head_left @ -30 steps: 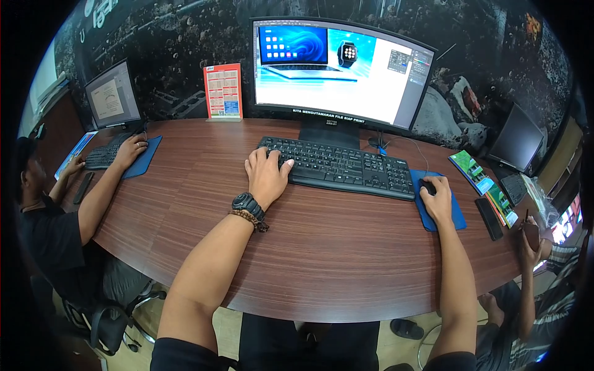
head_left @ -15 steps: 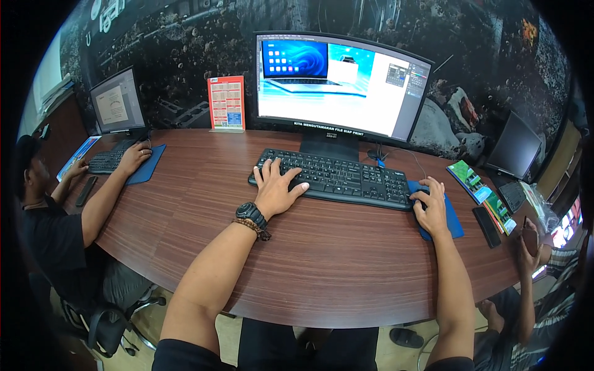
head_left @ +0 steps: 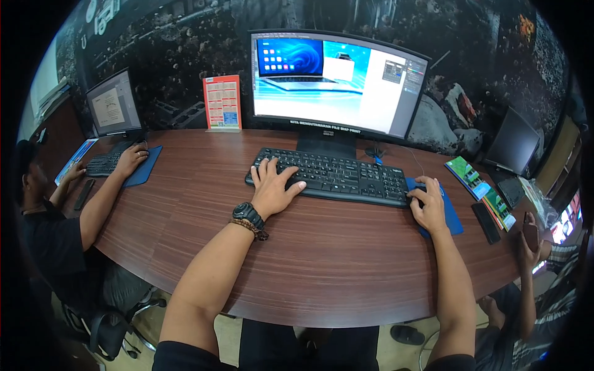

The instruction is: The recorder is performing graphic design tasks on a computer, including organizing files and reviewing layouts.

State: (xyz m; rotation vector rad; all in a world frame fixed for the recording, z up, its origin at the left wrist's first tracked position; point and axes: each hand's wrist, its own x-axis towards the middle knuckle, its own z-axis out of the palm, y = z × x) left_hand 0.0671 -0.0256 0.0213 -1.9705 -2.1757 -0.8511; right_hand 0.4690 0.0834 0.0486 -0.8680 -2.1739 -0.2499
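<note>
My left hand (head_left: 272, 190) lies over the left part of a black keyboard (head_left: 343, 179), fingers spread across the keys and thumb near the front edge. A black watch (head_left: 248, 215) and a beaded bracelet (head_left: 244, 227) circle that wrist. Right of the keyboard, my right hand (head_left: 429, 207) curls over a dark mouse (head_left: 419, 198), mostly hidden under the fingers, on a blue mouse pad (head_left: 453, 213). Behind the keyboard stands a wide curved monitor (head_left: 339, 83). Its screen shows an image of a laptop and a watch on a white box, with editing panels at the right.
On the brown desk (head_left: 346, 260), a red-and-white calendar (head_left: 223, 104) stands left of the monitor. A co-worker (head_left: 55, 216) uses another keyboard (head_left: 103, 163) at the left. Booklets (head_left: 468, 177) and a black oblong object (head_left: 486, 223) lie at right, near another person holding a phone (head_left: 530, 234).
The whole view has shifted very slightly. Both my hands keep their places on the keyboard and the mouse.
</note>
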